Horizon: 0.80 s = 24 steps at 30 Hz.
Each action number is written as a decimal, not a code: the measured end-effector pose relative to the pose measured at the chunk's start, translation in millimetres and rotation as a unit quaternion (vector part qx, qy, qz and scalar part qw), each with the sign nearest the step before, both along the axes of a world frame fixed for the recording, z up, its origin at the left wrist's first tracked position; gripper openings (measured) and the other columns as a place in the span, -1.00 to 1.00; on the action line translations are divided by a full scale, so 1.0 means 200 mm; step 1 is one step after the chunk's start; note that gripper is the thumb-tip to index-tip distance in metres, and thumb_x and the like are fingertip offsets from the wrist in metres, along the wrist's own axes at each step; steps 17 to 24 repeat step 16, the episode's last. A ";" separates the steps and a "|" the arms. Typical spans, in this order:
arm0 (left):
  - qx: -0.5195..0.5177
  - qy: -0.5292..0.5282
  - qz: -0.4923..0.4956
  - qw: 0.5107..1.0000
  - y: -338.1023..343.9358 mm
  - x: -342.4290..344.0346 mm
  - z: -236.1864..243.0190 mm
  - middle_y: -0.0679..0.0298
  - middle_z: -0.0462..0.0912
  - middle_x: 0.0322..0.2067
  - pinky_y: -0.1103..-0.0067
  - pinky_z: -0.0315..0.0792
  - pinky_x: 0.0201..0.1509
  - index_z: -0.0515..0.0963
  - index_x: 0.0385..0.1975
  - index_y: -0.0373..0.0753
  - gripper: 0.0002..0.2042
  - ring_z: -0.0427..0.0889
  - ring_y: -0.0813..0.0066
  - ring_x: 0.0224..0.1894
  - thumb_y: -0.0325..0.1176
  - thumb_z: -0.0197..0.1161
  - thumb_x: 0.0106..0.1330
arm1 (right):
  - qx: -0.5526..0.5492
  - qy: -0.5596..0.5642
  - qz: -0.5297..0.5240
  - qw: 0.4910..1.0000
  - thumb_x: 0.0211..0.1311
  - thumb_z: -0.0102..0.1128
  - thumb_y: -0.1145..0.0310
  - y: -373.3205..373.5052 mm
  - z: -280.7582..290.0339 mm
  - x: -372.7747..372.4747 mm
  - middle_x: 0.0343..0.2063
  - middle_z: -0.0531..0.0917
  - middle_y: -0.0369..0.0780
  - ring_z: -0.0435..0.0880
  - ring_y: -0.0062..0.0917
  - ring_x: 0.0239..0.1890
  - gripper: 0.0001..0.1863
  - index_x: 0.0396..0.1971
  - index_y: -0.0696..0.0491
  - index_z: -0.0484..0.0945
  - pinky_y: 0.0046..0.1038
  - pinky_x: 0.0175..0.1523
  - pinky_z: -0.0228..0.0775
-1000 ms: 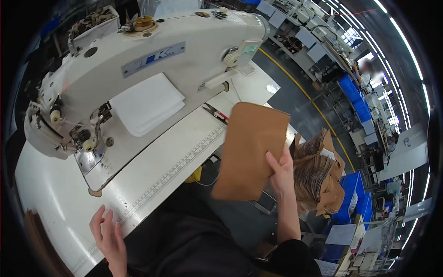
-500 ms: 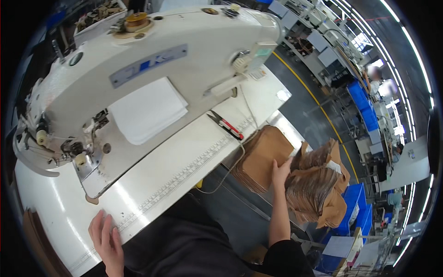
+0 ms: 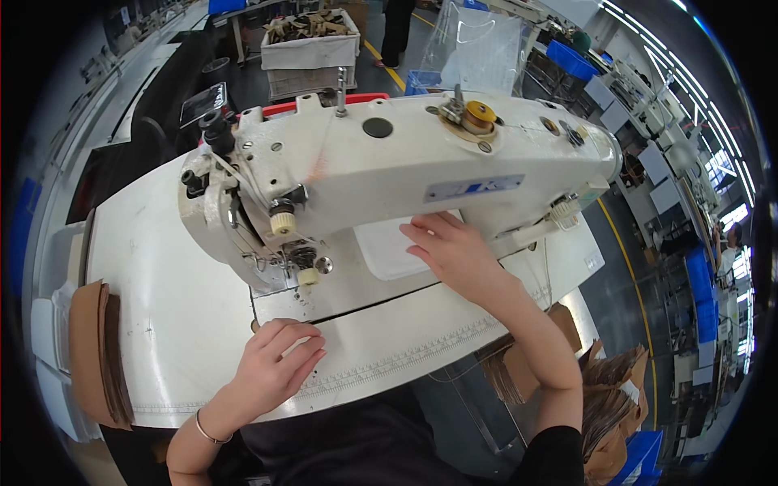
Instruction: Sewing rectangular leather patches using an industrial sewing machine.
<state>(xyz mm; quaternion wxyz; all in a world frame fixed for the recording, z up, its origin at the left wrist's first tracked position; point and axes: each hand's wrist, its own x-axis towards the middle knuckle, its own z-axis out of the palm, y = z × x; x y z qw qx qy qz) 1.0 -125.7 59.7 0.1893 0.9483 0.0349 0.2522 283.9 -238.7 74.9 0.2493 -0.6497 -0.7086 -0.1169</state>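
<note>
A large white sewing machine [image 3: 389,162] stands on a white table [image 3: 154,300]. My right hand [image 3: 450,247] lies flat, fingers spread, on a white cloth pad [image 3: 387,251] under the machine's arm. My left hand [image 3: 275,360] rests near the table's front edge, fingers loosely curled on the white surface, just in front of the needle area [image 3: 296,263]. Neither hand holds anything.
A stack of brown pieces [image 3: 97,352] lies at the table's left edge. More brown pieces [image 3: 608,389] pile up in bins low on my right. A white bin of scraps [image 3: 312,40] stands behind the machine. Work stations line the right.
My right hand let go of the brown piece by the bins on my right and moved onto the white pad under the machine. My view swung left. My left hand stayed on the table.
</note>
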 end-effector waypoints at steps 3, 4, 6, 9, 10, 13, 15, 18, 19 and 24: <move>0.010 -0.007 -0.021 1.000 0.04 0.08 0.00 0.23 0.58 -0.25 0.48 0.49 -0.19 0.58 -0.32 -0.31 -0.78 0.55 0.30 -0.22 -0.51 0.38 -0.01 | -0.071 -0.066 0.026 0.995 0.10 0.17 0.51 0.07 -0.04 0.05 -0.29 0.59 -0.15 0.59 -0.27 -0.28 -0.91 -0.37 0.15 0.56 -0.33 -0.18 0.44; 0.008 -0.006 -0.014 1.000 0.04 0.12 0.00 0.23 0.58 -0.25 0.48 0.49 -0.19 0.58 -0.32 -0.31 -0.78 0.55 0.30 -0.22 -0.51 0.38 -0.01 | -0.115 -0.101 0.021 0.988 0.10 0.16 0.48 0.08 -0.05 0.06 -0.31 0.60 -0.14 0.60 -0.25 -0.28 -0.91 -0.38 0.15 0.55 -0.32 -0.17 0.46; 0.016 -0.012 -0.041 0.999 0.05 0.19 0.00 0.19 0.57 -0.15 0.47 0.51 -0.13 0.57 -0.25 -0.32 -0.74 0.56 0.24 -0.16 -0.53 0.35 0.02 | -0.129 -0.027 0.016 0.991 0.09 0.20 0.47 0.10 -0.06 0.09 -0.34 0.61 -0.17 0.61 -0.31 -0.32 -0.87 -0.34 0.15 0.55 -0.36 -0.18 0.46; 0.087 0.001 -0.044 0.995 0.07 0.32 0.01 0.19 0.55 -0.03 0.44 0.49 0.01 0.54 -0.13 -0.31 -0.66 0.51 0.25 0.03 -0.48 0.34 0.04 | -0.201 0.217 -0.063 0.953 0.10 0.24 0.38 0.10 -0.04 0.14 -0.39 0.63 -0.20 0.63 -0.42 -0.35 -0.78 -0.27 0.15 0.55 -0.41 -0.16 0.47; 0.085 0.002 -0.043 0.995 0.07 0.37 0.01 0.19 0.55 -0.03 0.44 0.49 0.01 0.54 -0.13 -0.31 -0.66 0.51 0.25 0.03 -0.48 0.34 0.04 | -0.228 0.391 -0.106 0.885 0.11 0.24 0.32 0.10 -0.04 0.15 -0.41 0.65 -0.20 0.64 -0.46 -0.33 -0.73 -0.24 0.17 0.55 -0.43 -0.13 0.47; 0.128 -0.004 -0.039 0.991 0.04 0.49 -0.02 0.21 0.48 0.09 0.42 0.36 0.22 0.48 0.01 -0.28 -0.56 0.37 0.31 0.22 -0.39 0.33 0.08 | -0.216 0.418 -0.106 0.876 0.12 0.30 0.18 0.11 -0.05 0.16 -0.30 0.67 -0.23 0.64 -0.53 -0.24 -0.61 -0.14 0.14 0.56 -0.48 -0.11 0.45; 0.289 0.015 0.009 0.957 0.04 0.56 -0.07 0.24 0.40 0.18 0.38 0.09 0.40 0.40 0.13 -0.22 -0.49 0.21 0.36 0.34 -0.28 0.29 0.13 | -0.205 0.394 -0.093 0.891 0.10 0.30 0.19 0.12 -0.05 0.18 -0.28 0.67 -0.23 0.64 -0.51 -0.24 -0.61 -0.13 0.12 0.56 -0.47 -0.08 0.45; 0.320 0.072 0.002 0.945 0.06 0.58 -0.10 0.21 0.29 0.27 0.34 -0.05 0.45 0.36 0.17 -0.20 -0.47 0.18 0.29 0.36 -0.28 0.25 0.17 | -0.199 0.363 -0.096 0.905 0.09 0.31 0.20 0.12 -0.04 0.20 -0.26 0.68 -0.23 0.65 -0.50 -0.24 -0.60 -0.11 0.10 0.56 -0.46 -0.05 0.45; 0.320 0.072 0.002 0.945 0.06 0.58 -0.10 0.21 0.29 0.27 0.34 -0.05 0.45 0.36 0.17 -0.20 -0.47 0.18 0.29 0.36 -0.28 0.25 0.17 | -0.199 0.363 -0.096 0.905 0.09 0.31 0.20 0.12 -0.04 0.20 -0.26 0.68 -0.23 0.65 -0.50 -0.24 -0.60 -0.11 0.10 0.56 -0.46 -0.05 0.45; 0.320 0.072 0.002 0.945 0.06 0.58 -0.10 0.21 0.29 0.27 0.34 -0.05 0.45 0.36 0.17 -0.20 -0.47 0.18 0.29 0.36 -0.28 0.25 0.17 | -0.199 0.363 -0.096 0.905 0.09 0.31 0.20 0.12 -0.04 0.20 -0.26 0.68 -0.23 0.65 -0.50 -0.24 -0.60 -0.11 0.10 0.56 -0.46 -0.05 0.45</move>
